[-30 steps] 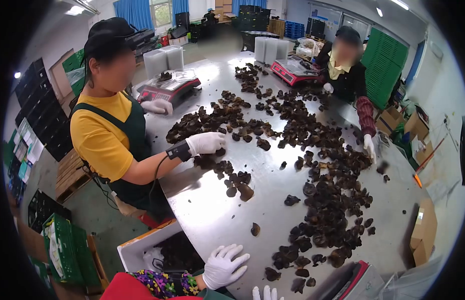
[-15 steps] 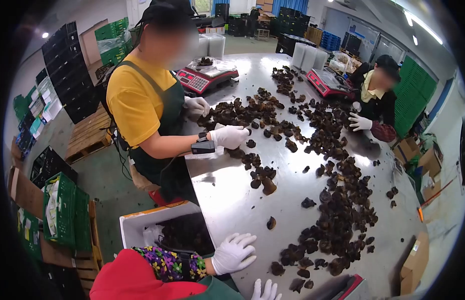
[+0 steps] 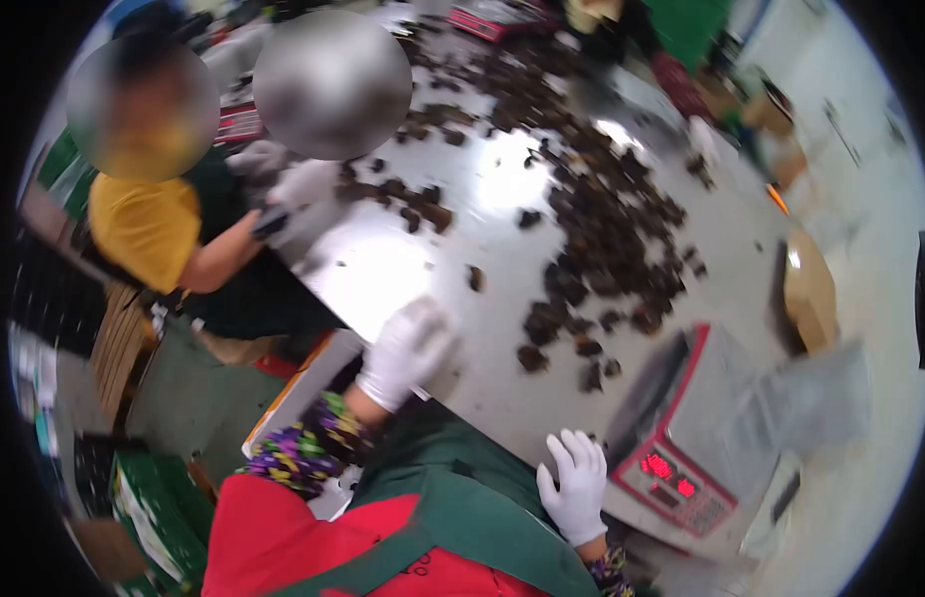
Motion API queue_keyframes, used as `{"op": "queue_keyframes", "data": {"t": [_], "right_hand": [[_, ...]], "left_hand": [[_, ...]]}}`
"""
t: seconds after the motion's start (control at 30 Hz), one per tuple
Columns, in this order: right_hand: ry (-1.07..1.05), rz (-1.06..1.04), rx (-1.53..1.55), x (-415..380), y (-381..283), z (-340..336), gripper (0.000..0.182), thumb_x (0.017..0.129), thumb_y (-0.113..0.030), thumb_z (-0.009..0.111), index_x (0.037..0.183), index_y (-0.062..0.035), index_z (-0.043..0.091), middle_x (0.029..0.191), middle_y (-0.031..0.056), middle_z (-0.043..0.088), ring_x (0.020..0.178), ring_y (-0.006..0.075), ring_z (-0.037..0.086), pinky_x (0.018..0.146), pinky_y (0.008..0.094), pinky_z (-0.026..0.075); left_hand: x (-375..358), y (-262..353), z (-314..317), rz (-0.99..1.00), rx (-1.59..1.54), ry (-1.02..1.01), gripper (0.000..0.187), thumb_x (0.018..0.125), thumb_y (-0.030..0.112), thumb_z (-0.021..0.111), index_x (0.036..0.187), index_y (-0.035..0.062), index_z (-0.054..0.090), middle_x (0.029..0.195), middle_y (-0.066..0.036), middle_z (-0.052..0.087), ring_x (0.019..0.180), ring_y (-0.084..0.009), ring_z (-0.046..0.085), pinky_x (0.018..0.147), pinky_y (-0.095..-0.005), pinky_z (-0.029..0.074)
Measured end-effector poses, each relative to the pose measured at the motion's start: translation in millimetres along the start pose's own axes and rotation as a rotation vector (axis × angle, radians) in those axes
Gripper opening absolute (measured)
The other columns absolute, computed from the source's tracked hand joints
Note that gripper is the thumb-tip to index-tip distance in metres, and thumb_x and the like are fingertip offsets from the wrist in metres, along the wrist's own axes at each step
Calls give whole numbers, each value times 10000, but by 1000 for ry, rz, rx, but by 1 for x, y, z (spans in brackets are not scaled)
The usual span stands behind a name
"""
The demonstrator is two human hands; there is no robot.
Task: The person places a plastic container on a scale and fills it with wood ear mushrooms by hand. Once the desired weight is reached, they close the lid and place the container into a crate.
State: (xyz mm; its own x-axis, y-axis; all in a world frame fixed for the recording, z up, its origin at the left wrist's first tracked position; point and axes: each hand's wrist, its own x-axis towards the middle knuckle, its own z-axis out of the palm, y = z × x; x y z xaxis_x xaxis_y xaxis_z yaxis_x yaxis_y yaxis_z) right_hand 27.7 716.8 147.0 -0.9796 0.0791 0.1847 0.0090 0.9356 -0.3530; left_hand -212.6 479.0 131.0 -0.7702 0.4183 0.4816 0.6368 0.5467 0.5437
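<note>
My left hand (image 3: 409, 356), in a white glove, hovers at the near left edge of the metal table (image 3: 482, 388). Motion smears its fingers, which look loosely extended with nothing visible in them. My right hand (image 3: 576, 486), gloved too, has its fingers apart at the near table edge, just left of a red scale (image 3: 671, 483) with lit red digits. Dark, wrinkled pieces that look like wood ear mushrooms (image 3: 607, 224) lie in a long heap beyond both hands. One single piece (image 3: 475, 279) rests apart, beyond my left hand.
A co-worker in a yellow shirt (image 3: 144, 224) stands at the left side, gloved hands over the table. Across the table, another person's gloved hand (image 3: 701, 141) is near a few pieces. A white box (image 3: 308, 388) sits below the left edge; cardboard (image 3: 809, 289) lies at right.
The view has swung down and to the right, bringing the scale and my right hand fully in. The far person's hand has moved away from the heap toward the right edge.
</note>
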Motion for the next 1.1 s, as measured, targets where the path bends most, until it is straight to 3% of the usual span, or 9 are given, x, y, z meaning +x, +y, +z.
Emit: {"op": "queue_keyframes", "data": {"t": [0.03, 0.1, 0.23, 0.47, 0.6, 0.63, 0.77, 0.83, 1.1], "right_hand": [[22, 21, 15, -6, 3, -3, 495, 806, -200, 722, 1275, -95, 603, 1300, 130, 561, 1257, 348, 492, 1081, 521, 366], [101, 76, 58, -12, 12, -4, 471, 812, -183, 716, 1261, -89, 612, 1281, 129, 568, 1239, 347, 504, 1069, 496, 393], [126, 74, 92, -8, 19, 10, 465, 822, -181, 706, 1265, -75, 610, 1300, 161, 547, 1240, 361, 503, 1056, 491, 411], [181, 68, 17, -9, 29, 44, 413, 837, -205, 676, 1233, -96, 635, 1309, 130, 566, 1247, 308, 510, 1061, 481, 399], [194, 80, 2, -8, 27, 43, 390, 833, -185, 673, 1212, -98, 647, 1284, 115, 587, 1236, 287, 523, 1055, 471, 404], [188, 88, 9, -7, 27, 44, 390, 833, -185, 673, 1212, -98, 647, 1284, 115, 587, 1236, 287, 523, 1055, 471, 404], [196, 75, 27, -9, 27, 34, 370, 825, -152, 677, 1190, -92, 658, 1260, 109, 605, 1212, 286, 545, 1040, 465, 424], [213, 71, 318, -14, 28, 11, 360, 806, -107, 689, 1164, -85, 667, 1221, 107, 624, 1166, 300, 578, 1015, 455, 454], [517, 378, -409, -78, 64, -142, 400, 885, 0, 568, 1282, 3, 613, 1308, 167, 606, 1248, 364, 547, 1078, 481, 405]], "left_hand": [[22, 10, -16, -112, -84, 0, 308, 841, 154, 709, 1124, 56, 637, 1120, -184, 642, 1067, -383, 601, 919, -476, 479], [91, 1, -35, 171, 152, -60, 421, 840, 200, 719, 1219, 68, 594, 1186, -154, 609, 1088, -358, 557, 927, -442, 459], [189, 41, 17, 385, 225, -167, 489, 855, 370, 711, 1264, 129, 597, 1205, -156, 611, 1161, -360, 559, 940, -435, 482], [237, 82, 200, 296, 287, -526, 916, 743, 642, 748, 1520, 333, 372, 1537, -243, 342, 1392, -485, 341, 1075, -653, 345], [205, 64, 207, 581, 121, -445, 346, 834, 284, 701, 1169, 205, 673, 1212, -131, 583, 998, -342, 604, 866, -432, 512], [199, 58, 199, 623, 175, -404, 294, 841, 214, 692, 1133, 177, 686, 1162, -96, 605, 1018, -307, 609, 849, -393, 522], [171, 45, 150, 431, -26, -230, 250, 831, 100, 699, 1076, 150, 701, 1110, -52, 630, 969, -271, 655, 823, -344, 541], [166, 29, 131, 394, -17, -235, 278, 828, 92, 703, 1102, 136, 699, 1145, -72, 634, 985, -296, 652, 853, -359, 540], [125, 12, 59, 359, 197, -489, 395, 805, 177, 721, 1199, 169, 701, 1303, -118, 600, 1239, -334, 539, 1036, -434, 450]]}}
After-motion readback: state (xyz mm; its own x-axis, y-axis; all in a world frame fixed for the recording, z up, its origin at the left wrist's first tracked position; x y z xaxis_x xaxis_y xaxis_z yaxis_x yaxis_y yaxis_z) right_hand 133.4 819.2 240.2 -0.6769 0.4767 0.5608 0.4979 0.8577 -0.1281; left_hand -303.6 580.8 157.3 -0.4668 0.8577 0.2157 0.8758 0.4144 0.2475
